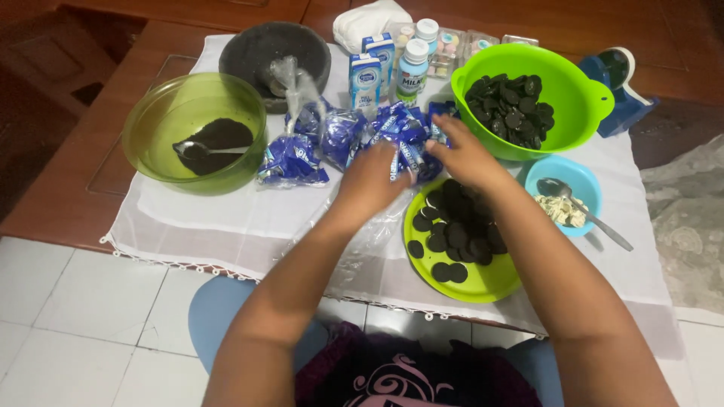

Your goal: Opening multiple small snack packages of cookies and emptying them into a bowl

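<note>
A white cloth (226, 218) covers the low wooden table (60, 188), with a bright green bowl (596, 94) of dark biscuit halves at two o'clock, a translucent green bowl (158, 113) of black crumbs and a spoon (200, 150) at ten o'clock, and a grey stone mortar (249, 49) at eleven. At five o'clock a lime plate (490, 283) carries more dark biscuit halves, just beside a small blue bowl (584, 181) of white cream. At centre, both hands meet on the heap of blue biscuit packets (347, 136): the left hand (371, 181) and right hand (464, 154) pinch one blue packet (403, 158) between curled fingers.
</note>
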